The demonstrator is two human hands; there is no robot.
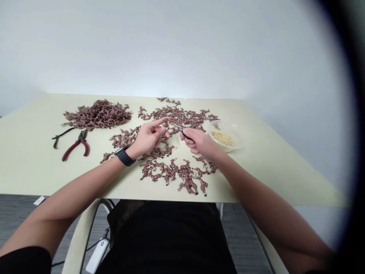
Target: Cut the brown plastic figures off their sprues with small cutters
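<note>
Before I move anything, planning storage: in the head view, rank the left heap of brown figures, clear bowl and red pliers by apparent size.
1. Heap of brown figures: clearly widest.
2. Clear bowl.
3. Red pliers: slim, covering least.

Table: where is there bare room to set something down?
The table is bare between the tub, right arm and right edge, and at front left between the pliers, left arm and front edge. It is crowded around the left hand and right hand, amid loose figures, and at rear left under the pile.
</note>
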